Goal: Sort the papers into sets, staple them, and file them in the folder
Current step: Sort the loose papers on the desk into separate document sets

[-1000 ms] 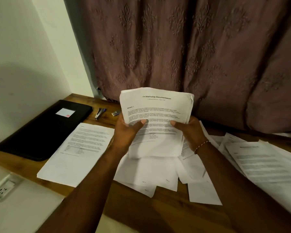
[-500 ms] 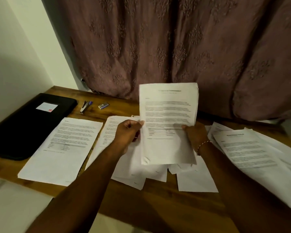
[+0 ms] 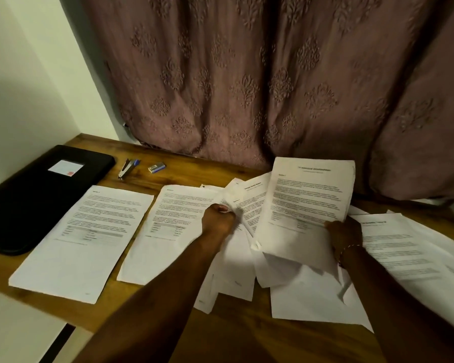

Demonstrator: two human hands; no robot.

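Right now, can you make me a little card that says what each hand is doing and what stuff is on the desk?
left hand: grips sheets in the middle pile
right hand: holds a printed page tilted up by its lower edge
folder: black, closed, at the desk's left end
stapler: beside the folder, untouched
staple box: just right of the stapler
laid-out sheets: two, flat, side by side
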